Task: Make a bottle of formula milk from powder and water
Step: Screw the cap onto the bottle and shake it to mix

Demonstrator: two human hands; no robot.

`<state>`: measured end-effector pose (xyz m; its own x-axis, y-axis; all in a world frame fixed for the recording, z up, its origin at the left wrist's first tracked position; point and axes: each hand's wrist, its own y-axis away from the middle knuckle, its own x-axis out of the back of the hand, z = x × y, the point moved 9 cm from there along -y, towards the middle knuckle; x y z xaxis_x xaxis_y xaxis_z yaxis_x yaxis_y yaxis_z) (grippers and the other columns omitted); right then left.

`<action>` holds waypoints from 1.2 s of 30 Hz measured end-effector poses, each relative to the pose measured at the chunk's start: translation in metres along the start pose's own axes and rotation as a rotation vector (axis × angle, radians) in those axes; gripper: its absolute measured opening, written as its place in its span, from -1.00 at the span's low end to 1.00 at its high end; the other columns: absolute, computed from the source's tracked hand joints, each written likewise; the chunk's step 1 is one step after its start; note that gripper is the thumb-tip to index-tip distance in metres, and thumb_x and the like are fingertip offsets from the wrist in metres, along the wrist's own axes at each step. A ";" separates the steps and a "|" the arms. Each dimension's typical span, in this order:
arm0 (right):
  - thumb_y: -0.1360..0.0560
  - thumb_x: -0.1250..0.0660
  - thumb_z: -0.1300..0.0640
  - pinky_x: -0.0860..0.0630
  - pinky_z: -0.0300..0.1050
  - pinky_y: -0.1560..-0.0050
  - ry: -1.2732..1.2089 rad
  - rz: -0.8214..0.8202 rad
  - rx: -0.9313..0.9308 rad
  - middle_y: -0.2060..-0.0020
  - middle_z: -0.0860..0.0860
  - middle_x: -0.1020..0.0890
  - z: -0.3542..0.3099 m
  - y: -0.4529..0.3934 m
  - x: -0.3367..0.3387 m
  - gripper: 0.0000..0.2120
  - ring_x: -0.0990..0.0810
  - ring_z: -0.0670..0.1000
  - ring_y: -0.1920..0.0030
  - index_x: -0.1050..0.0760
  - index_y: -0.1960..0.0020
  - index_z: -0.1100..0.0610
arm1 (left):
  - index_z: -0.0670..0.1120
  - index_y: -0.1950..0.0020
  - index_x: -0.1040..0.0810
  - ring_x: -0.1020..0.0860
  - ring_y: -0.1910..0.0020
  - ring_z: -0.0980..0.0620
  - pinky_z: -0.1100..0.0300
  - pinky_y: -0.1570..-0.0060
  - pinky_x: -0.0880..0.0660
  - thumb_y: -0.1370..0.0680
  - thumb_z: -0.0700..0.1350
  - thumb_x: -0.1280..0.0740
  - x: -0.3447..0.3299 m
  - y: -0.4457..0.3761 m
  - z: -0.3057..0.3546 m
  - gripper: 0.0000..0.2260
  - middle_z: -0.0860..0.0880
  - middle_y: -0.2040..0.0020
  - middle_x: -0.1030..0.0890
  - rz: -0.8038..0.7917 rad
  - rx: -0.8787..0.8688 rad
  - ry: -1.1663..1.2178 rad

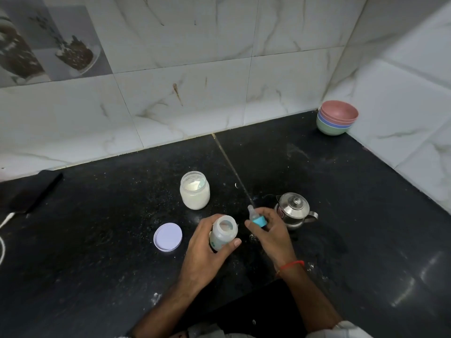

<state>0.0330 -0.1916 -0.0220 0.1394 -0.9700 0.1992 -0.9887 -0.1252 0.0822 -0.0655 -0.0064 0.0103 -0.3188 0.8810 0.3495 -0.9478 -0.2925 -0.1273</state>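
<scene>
My left hand [207, 247] grips the open baby bottle [223, 231], which stands upright on the black counter with pale contents visible through its mouth. Just to its right, my right hand [271, 230] pinches the blue screw ring with the clear teat [256, 217], held a little apart from the bottle's mouth. The glass jar of white powder [194, 190] stands open behind the bottle, a scoop lying inside it. Its lilac lid [168, 237] lies flat to the left. A small steel kettle [294, 211] with its lid on sits behind my right hand.
A stack of coloured bowls [337, 120] sits in the far right corner against the tiled wall. A black phone [34, 191] with a white cable lies at the left edge. Powder specks dot the black counter [353, 215].
</scene>
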 end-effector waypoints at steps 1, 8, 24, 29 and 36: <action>-0.45 -0.55 0.27 -0.57 0.12 -0.26 -0.237 -0.001 -0.024 -0.07 0.12 -0.70 -0.012 0.006 -0.004 -0.71 -0.66 0.12 -0.15 -0.54 -0.10 0.12 | 0.15 -0.33 -0.52 -0.56 -0.30 0.11 0.14 -0.25 -0.54 -0.45 0.09 -0.60 -0.001 0.000 -0.002 -0.50 0.19 -0.24 -0.60 -0.012 0.003 -0.002; -0.52 -0.41 0.41 -0.63 0.01 -0.18 -0.503 -0.242 0.037 -0.20 0.18 -0.69 -0.074 0.042 -0.038 -0.62 -0.68 0.14 -0.20 -0.32 -0.22 0.23 | 0.19 -0.35 -0.52 -0.62 -0.21 0.13 0.07 -0.12 -0.62 -0.42 0.20 -0.57 -0.008 -0.005 0.003 -0.46 0.18 -0.23 -0.63 -0.102 -0.008 0.016; -0.59 -0.39 0.32 -0.59 -0.05 -0.27 -0.155 -0.293 0.085 -0.27 0.07 -0.67 -0.068 0.047 -0.016 -0.60 -0.62 0.03 -0.31 -0.48 -0.41 0.18 | 0.22 -0.39 -0.52 -0.59 -0.20 0.10 0.12 -0.08 -0.62 -0.44 0.27 -0.51 -0.017 -0.011 0.017 -0.46 0.23 -0.19 -0.60 -0.249 -0.101 -0.005; -0.60 -0.36 0.32 -0.55 0.00 -0.33 -0.158 -0.286 0.113 -0.29 0.10 -0.65 -0.064 0.048 -0.010 -0.59 -0.60 0.08 -0.35 -0.45 -0.43 0.20 | 0.19 -0.39 -0.52 -0.58 -0.21 0.11 0.26 -0.12 -0.57 -0.45 0.23 -0.54 -0.022 -0.014 0.019 -0.46 0.22 -0.19 -0.59 -0.319 -0.118 -0.027; -0.59 -0.35 0.31 -0.53 0.02 -0.34 -0.156 -0.322 0.154 -0.30 0.14 -0.63 -0.069 0.048 0.000 -0.59 -0.58 0.13 -0.36 -0.45 -0.42 0.20 | 0.12 -0.36 -0.57 -0.58 -0.17 0.11 0.40 -0.08 -0.49 -0.42 0.23 -0.54 -0.031 -0.020 0.029 -0.45 0.14 -0.17 -0.61 -0.433 -0.129 -0.001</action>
<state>-0.0102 -0.1833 0.0493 0.4455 -0.8946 0.0351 -0.8941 -0.4466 -0.0341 -0.0369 -0.0386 0.0288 0.1064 0.9118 0.3966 -0.9848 0.1516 -0.0842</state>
